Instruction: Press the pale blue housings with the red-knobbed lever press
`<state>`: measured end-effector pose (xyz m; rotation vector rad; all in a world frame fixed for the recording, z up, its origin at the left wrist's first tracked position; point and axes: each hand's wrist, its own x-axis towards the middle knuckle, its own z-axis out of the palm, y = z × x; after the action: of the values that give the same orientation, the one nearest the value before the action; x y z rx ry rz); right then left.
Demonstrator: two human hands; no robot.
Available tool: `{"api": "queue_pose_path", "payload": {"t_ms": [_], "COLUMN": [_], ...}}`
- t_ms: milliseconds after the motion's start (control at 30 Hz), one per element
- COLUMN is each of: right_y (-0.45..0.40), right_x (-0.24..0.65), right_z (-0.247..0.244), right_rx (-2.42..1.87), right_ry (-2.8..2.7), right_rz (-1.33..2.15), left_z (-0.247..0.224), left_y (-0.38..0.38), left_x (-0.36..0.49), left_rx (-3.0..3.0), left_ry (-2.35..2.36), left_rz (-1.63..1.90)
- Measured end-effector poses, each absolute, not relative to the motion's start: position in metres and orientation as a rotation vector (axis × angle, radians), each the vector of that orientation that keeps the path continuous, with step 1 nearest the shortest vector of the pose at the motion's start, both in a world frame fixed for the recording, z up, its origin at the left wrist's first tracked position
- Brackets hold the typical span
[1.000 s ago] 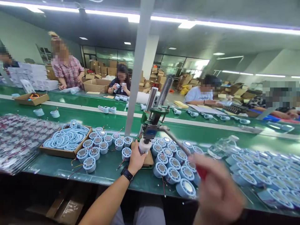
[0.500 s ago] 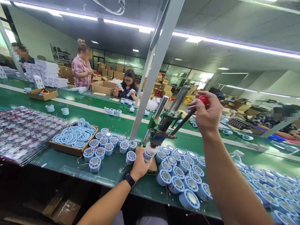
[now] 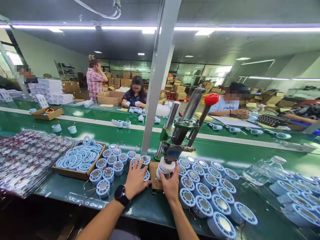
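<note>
A green hand press [image 3: 175,140] stands at the centre, its red-knobbed lever [image 3: 211,99] upright and untouched. Under the press head, my right hand [image 3: 170,183] grips a white and light-blue round part [image 3: 165,168] over a brown block [image 3: 155,176]. My left hand [image 3: 136,178], with a watch on the wrist, is spread with its fingers over light-blue round housings [image 3: 145,160] just left of the block. Whether it touches them cannot be told. More housings [image 3: 203,206] with metallic discs stand in rows right of the press.
Left are a carton of light-blue rings [image 3: 80,156], more housings [image 3: 103,188] and a bagged stack [image 3: 32,156]. A metal post [image 3: 150,116] rises behind. A clear bottle [image 3: 265,170] lies right. Several people sit or stand across the green belt [image 3: 125,136].
My right hand has left the red knob, dropping to the round part. My left hand let go of that part and moved left over the housings. The lever has risen; the view has levelled.
</note>
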<state>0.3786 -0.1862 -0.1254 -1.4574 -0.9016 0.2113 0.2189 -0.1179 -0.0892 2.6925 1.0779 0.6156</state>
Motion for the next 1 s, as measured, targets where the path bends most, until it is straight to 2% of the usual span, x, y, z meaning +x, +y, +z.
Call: {"api": "queue_pose_path", "payload": {"t_ms": [267, 400, 567, 800, 867, 1000], "right_y": [-0.195, -0.244, -0.28, -0.257, -0.255, -0.259], "right_x": [0.361, 0.341, 0.325, 0.332, 0.334, 0.336], "right_z": [-0.126, -0.142, -0.154, -0.146, -0.146, -0.147], "right_rx": [-1.452, -1.48, -1.449, -1.43, -1.425, -1.436], "right_ry": [-0.796, -1.122, -1.506, -1.615, -1.645, -1.667], "right_rz": [-0.011, -0.12, 0.077, 0.282, 0.281, 0.255], "left_z": [-0.089, -0.091, -0.096, -0.072, -0.059, -0.04], "left_y": [-0.132, -0.138, -0.144, -0.126, -0.11, -0.071], "left_x": [0.208, 0.2, 0.176, 0.179, 0.191, 0.222], "left_rx": [2.761, 2.767, 2.76, 2.707, 2.686, 2.684], "left_ry": [1.132, 1.113, 0.979, 0.922, 0.88, 0.641], "left_rz": [0.666, 0.721, 0.69, 0.694, 0.622, 0.165]}}
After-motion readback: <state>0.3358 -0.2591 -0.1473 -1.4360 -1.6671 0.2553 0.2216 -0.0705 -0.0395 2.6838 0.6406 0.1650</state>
